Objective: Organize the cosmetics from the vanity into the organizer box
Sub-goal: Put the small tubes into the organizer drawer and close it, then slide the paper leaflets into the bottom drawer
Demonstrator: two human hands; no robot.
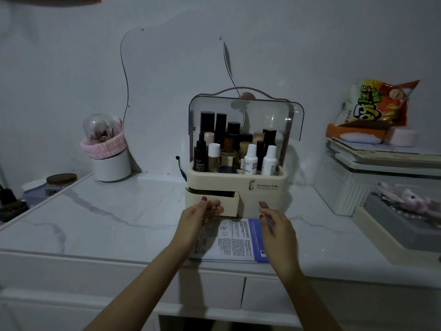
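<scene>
1. The organizer box point(238, 185) stands at the centre of the frame on the vanity top point(95, 218), a smooth, glossy white slab with grey marble veining. The box is matte cream plastic with rounded corners, and its clear, curved lid point(243, 108) is swung up.
2. Its upper tray is packed with upright bottles point(250, 158): tall black cylinders behind, small white ones with white caps in front.
3. The lower left drawer point(214, 199) is pulled partly out, its square front standing proud of the box.
4. The left hand point(200, 218) is at that drawer's front, fingers curled loosely against it; whether it grips cannot be told.
5. The right hand point(274, 225), lower centre, pinches a thin, dark, stick-like item point(268, 217) between thumb and fingers.
6. A flat printed sachet point(233, 240), white and blue, lies just in front of the box, under both hands.
7. Left of the box the top is open up to a white pot point(112, 166) wrapped in a fluffy pink band; on the right, stacked trays point(381, 187) crowd the edge.
</scene>
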